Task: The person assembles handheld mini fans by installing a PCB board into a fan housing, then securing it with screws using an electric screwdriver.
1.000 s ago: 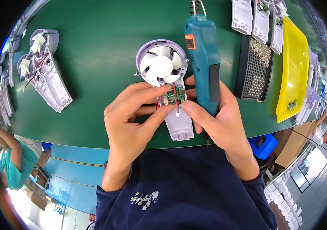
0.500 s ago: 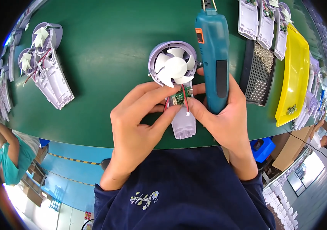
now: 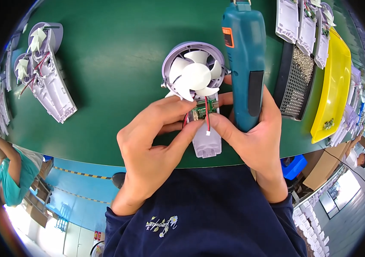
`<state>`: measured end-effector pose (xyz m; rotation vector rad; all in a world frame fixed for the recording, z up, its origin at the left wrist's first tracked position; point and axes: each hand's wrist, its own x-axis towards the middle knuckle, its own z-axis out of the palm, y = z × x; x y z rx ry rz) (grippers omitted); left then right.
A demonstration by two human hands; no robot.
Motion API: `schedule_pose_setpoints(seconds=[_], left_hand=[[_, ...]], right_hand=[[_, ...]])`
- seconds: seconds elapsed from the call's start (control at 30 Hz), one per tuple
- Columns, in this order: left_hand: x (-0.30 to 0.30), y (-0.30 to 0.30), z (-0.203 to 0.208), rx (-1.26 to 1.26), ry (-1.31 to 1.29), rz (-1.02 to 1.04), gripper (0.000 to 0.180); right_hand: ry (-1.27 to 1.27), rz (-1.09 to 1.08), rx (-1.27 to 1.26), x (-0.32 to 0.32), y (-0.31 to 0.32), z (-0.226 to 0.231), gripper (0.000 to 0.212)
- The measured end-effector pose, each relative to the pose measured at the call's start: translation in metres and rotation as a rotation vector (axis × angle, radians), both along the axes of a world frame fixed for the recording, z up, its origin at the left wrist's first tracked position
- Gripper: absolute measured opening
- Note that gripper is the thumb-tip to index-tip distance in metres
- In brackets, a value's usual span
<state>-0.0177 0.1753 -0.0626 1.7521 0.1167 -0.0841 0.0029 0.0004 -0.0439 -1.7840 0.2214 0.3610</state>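
Observation:
A half-built handheld fan (image 3: 194,76) with white blades and a pale lilac shell lies before me, its handle pointing toward me. A small green circuit board (image 3: 201,110) sits in the handle, with red and black wires and a white plug over it. My left hand (image 3: 150,137) grips the handle's left side, fingertips at the board. My right hand (image 3: 251,137) has its thumb and a fingertip at the board's right side. A teal electric screwdriver (image 3: 245,64) rests upright in that hand, between thumb and fingers; its tip is hidden.
More open fan shells (image 3: 47,77) lie at the left, others (image 3: 304,25) at the far right. Beside those stand a black perforated tray (image 3: 293,81) of small screws and a yellow tray (image 3: 331,85) with a few metal parts. A person (image 3: 17,175) is at the left edge.
The fan and both hands appear slightly larger, while the left shells and right trays have shifted a little in view. The wire plug hangs slightly lower; both grips stay the same.

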Motion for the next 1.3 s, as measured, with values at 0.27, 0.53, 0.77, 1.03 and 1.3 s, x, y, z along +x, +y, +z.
schedule_pose_setpoints(seconds=[0.27, 0.53, 0.77, 1.03, 1.3], left_hand=[[0.0, 0.001, -0.001, 0.087, -0.087, -0.013, 0.031], [0.002, -0.002, 0.003, 0.075, -0.051, -0.013, 0.031], [0.006, -0.005, 0.006, 0.081, -0.041, -0.031, 0.032], [0.005, -0.001, 0.002, 0.218, -0.098, -0.077, 0.036], [0.013, -0.005, 0.008, 0.044, 0.012, -0.047, 0.034]], right_hand=[[0.025, -0.023, -0.001, 0.001, 0.002, 0.001, 0.043], [0.056, -0.069, 0.002, -0.001, 0.005, 0.003, 0.043], [0.12, -0.071, -0.02, 0.002, 0.006, 0.009, 0.038], [0.078, -0.097, 0.055, 0.002, 0.009, 0.004, 0.035], [0.11, -0.116, 0.007, 0.006, 0.006, 0.008, 0.034]])
